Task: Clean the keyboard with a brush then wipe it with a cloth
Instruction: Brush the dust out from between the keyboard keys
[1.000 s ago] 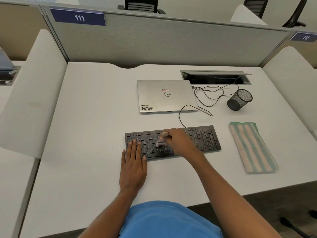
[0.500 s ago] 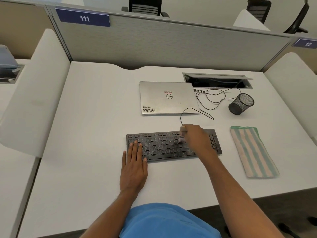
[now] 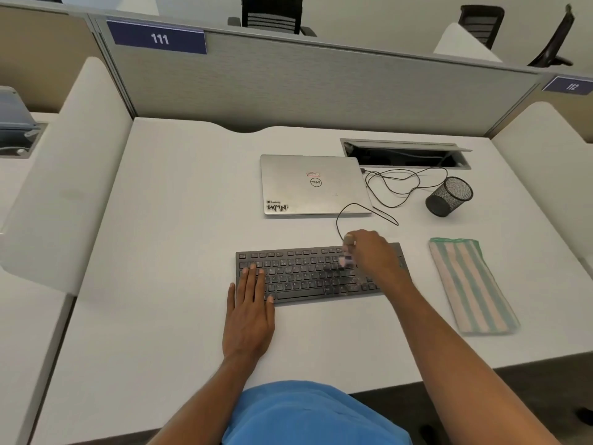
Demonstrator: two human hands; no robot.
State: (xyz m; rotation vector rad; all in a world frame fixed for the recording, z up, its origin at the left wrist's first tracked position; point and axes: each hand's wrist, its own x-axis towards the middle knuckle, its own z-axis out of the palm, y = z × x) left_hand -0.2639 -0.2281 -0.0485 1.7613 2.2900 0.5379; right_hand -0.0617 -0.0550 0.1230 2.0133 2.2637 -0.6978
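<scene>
Moving further right along the keyboard (image 3: 298,279), the right hand (image 3: 377,261) is gripping the brush (image 3: 346,256); the left hand (image 3: 248,319) is pressing down, fingers (image 3: 253,279) straight.

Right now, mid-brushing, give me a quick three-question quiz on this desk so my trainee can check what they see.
1. True or false: the striped cloth lies on the desk to the right of the keyboard, touched by neither of the hands.
2. What does the right hand grip? A the striped cloth; B the brush; C nothing.
3. Fill in: the left hand rests flat, fingers straight, on the keyboard's ____ end.
Key: 1 true; 2 B; 3 left.
</scene>
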